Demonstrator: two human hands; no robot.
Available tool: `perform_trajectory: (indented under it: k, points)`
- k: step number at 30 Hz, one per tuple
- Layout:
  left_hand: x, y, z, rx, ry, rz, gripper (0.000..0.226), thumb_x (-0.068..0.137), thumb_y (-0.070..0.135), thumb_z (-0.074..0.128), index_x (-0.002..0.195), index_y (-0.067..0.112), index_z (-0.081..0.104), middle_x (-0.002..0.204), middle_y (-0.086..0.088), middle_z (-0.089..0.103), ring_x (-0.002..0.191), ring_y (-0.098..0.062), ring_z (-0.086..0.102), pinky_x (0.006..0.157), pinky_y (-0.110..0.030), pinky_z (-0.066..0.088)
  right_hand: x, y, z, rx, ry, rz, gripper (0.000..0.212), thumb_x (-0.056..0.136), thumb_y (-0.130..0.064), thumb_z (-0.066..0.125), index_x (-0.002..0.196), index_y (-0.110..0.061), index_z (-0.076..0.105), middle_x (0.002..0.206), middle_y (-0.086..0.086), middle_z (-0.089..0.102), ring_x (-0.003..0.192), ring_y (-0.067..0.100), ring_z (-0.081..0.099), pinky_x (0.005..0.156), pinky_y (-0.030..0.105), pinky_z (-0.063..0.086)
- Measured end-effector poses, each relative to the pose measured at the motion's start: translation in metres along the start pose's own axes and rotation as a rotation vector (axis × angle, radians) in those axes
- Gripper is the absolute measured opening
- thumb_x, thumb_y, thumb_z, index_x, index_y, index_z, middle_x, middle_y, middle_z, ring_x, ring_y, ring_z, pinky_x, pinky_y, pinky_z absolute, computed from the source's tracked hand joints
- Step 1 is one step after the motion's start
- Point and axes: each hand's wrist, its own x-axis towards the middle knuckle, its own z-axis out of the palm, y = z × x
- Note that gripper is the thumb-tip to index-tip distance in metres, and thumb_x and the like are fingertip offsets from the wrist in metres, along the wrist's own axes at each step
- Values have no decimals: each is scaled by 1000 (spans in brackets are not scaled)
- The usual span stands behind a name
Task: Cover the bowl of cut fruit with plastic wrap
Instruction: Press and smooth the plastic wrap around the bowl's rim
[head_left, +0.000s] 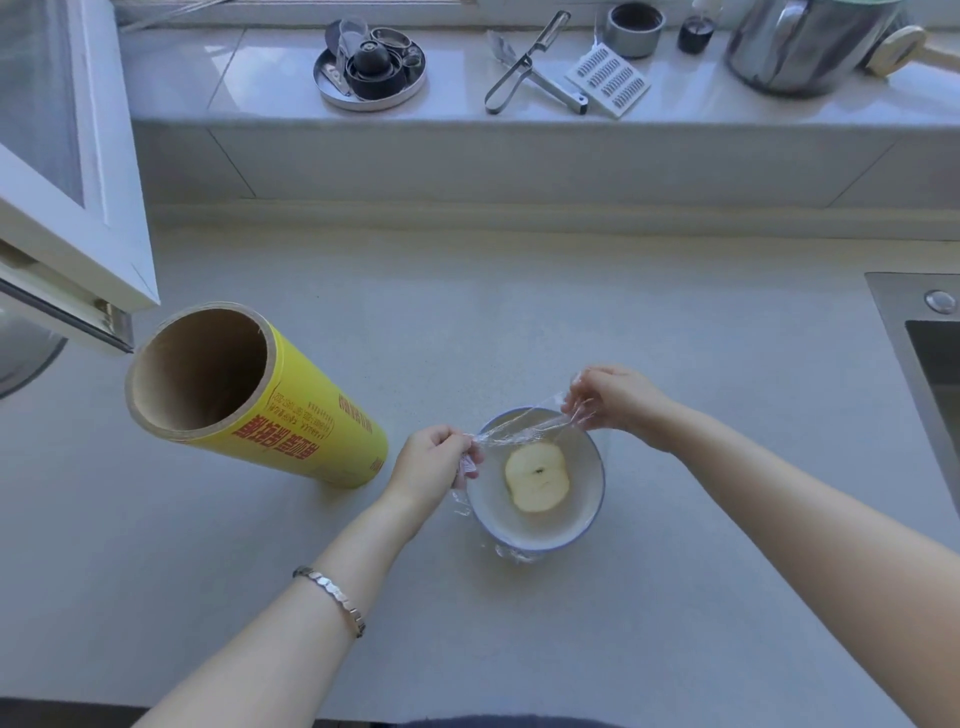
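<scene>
Bowl (491, 506) is sitting on the counter (571, 312), near its front edge, to the right of the yellow roll (291, 415) lying on its side. Inside the bowl: one pale apple slice (537, 475), cut face up, nothing else visible.

Plastic wrap (511, 431) is lying over the bowl. It is bunching below the near rim and gathering into a wrinkled band across the far side.

Left hand (434, 462) is pinching the wrap at the left rim, fingers curled. Right hand (618, 400) is pinching it just past the far-right rim and lifting it slightly.

Handling judgement: the film is looking very light, limp and clingy, so it is likely to stick to itself and tear if pulled hard. It is best held at the loose edges and stretched flat before pressing it against the bowl's outer wall. The bowl appears stiff and heavy enough to be staying put.
</scene>
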Motion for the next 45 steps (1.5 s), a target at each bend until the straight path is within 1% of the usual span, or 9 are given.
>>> perform_trajectory:
  k: [3,5,10,14,19,25,31,42,45]
  points:
    - [0,8,4,75,-34,-62,30,88,-2,37,67,14,52,61,-4,52,35,-5,42,34,-14,29,0,-11,2,-91,-67,61,7,88,-13,47,90,-10,53,65,4,56,51,14,54,58,24,48]
    - [1,12,3,142,-36,-65,31,89,1,37,70,18,54,61,-2,49,46,-10,38,39,-18,29,0,-17,0,-280,-159,67,24,83,-23,60,99,-6,60,67,3,52,55,15,51,57,23,42]
    - [-2,14,-2,273,-130,56,15,85,27,64,84,12,65,56,6,41,40,-1,34,40,-12,28,0,-33,1,-757,-252,100,50,63,-52,73,84,-6,69,67,4,53,55,17,39,53,25,29]
    - [3,12,-3,324,-89,90,18,80,26,69,69,12,64,62,0,42,58,-11,38,52,-23,28,-1,-45,8,-919,-292,93,31,69,-47,72,68,-17,60,60,-1,50,54,14,38,52,24,29]
    - [4,-11,21,181,114,193,26,91,17,51,65,17,49,76,3,49,73,-10,44,70,-24,30,10,-10,20,-826,-121,-274,19,85,-30,59,74,-15,54,83,6,54,79,19,50,70,30,37]
    - [-2,-20,53,-17,483,229,28,95,19,44,67,24,43,57,9,45,53,-6,43,49,-15,33,11,40,41,-596,257,-577,32,87,-30,48,81,0,57,76,15,58,73,26,53,68,37,37]
    - [7,-14,55,6,563,235,18,96,19,41,80,14,47,74,-2,57,67,-24,46,56,-25,26,20,38,47,-697,478,-627,57,80,-50,29,79,0,56,73,20,64,67,34,59,57,31,31]
    - [22,-11,53,-39,600,182,19,95,25,43,81,14,48,81,-5,67,68,-24,53,56,-23,33,26,31,44,-553,496,-524,26,91,-25,50,79,-2,50,60,15,45,58,29,38,57,34,30]
    - [21,-4,52,-61,599,192,19,95,23,44,81,12,49,71,0,63,60,-14,53,49,-7,37,29,30,42,-550,511,-515,27,91,-26,49,83,0,52,60,19,48,58,30,42,57,35,32]
